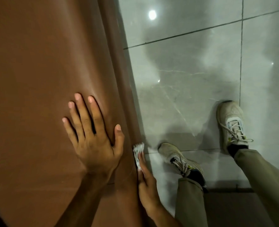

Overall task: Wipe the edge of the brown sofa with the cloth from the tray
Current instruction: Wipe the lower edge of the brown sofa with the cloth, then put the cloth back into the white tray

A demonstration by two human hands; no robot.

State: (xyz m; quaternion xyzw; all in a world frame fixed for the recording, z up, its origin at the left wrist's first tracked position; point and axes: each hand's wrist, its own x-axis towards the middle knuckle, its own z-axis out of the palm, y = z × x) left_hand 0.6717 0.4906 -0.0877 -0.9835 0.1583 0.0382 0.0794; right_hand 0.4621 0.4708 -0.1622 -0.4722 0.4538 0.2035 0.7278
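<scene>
I see the left hand (93, 136) lying flat on the top of the brown sofa (37, 79), palm down, fingers spread and pointing to the far side, thumb angled out toward the sofa's right edge. That grip is wide open, holding nothing, just resting on the leather. The forearm runs back to the near left corner.

The right hand (147, 185) reaches down along the sofa's right side face, fingers extended and pressed together, pinning the white cloth (138, 153) flat against the edge. The cloth sits just right of the left thumb, bunched at the fingertips, touching the sofa's vertical edge near the floor.

To the right, two pale laced shoes (230, 125) stand on the glossy grey tiled floor (192, 63), with olive trouser legs (191, 202) above them.
</scene>
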